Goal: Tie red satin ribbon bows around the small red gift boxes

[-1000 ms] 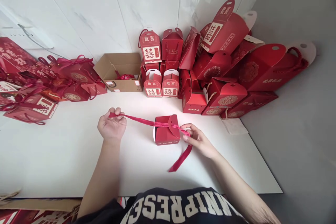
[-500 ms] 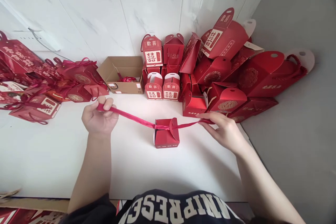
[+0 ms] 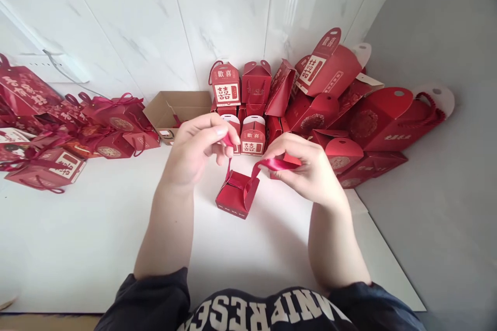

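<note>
A small red gift box point(image 3: 233, 202) sits slightly turned on the white table, its top flaps folded together. A shiny red ribbon point(image 3: 277, 164) runs through the top of the box, and both of its ends rise from it. My left hand point(image 3: 196, 152), above and left of the box, pinches one end of the ribbon. Just right of the box, my right hand point(image 3: 306, 168) grips the other end between thumb and fingers. The ribbon hangs bent rather than taut.
Behind my left hand stands an open cardboard box point(image 3: 159, 114). Several red gift boxes point(image 3: 225, 85) are stacked against the tiled wall, with larger ones point(image 3: 382, 119) piled at right. More boxes with ribbon bows point(image 3: 126, 116) lie at left. A grey wall point(image 3: 438, 191) bounds the right side.
Both hands have come inward toward the box, the left one by more. The ribbon has gone from stretched sideways to slack and raised. The box has turned and shifted slightly left.
</note>
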Tool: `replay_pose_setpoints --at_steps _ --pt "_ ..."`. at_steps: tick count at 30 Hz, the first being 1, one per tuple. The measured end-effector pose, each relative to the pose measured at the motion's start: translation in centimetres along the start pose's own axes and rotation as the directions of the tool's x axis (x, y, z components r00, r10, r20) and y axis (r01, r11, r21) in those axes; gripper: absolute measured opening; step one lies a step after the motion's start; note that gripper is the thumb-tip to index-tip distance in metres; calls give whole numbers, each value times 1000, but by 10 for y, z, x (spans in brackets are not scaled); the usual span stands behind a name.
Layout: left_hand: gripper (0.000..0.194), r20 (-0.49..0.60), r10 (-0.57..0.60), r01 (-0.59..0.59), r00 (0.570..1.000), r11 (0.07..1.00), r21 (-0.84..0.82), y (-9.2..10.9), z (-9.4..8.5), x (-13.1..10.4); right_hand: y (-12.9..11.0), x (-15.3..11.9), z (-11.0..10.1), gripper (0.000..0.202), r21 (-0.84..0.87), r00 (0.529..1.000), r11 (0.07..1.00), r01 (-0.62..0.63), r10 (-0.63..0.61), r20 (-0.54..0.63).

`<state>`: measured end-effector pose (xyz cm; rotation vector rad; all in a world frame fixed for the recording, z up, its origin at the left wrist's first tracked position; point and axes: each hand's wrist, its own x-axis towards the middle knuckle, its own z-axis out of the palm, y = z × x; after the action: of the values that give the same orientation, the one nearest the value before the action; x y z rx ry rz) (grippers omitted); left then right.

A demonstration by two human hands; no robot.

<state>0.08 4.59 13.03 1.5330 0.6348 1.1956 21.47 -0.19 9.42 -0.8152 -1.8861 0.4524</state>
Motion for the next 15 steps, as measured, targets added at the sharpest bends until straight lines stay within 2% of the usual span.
replay_pose_setpoints --at_steps 4,8,11,15 --pt "18 46 29 -37 999 984 176 0 11 5 8 3 10 11 327 995 945 -32 61 -80" --pt "25 144 140 -182 980 920 347 1 18 11 17 2 19 5 633 979 770 -86 183 -89" --pt "21 208 174 -248 962 874 417 4 22 18 18 4 25 2 710 966 697 -99 239 -100" --pt "17 282 184 -309 942 805 506 13 23 30 18 6 31 4 736 937 662 -143 330 -114"
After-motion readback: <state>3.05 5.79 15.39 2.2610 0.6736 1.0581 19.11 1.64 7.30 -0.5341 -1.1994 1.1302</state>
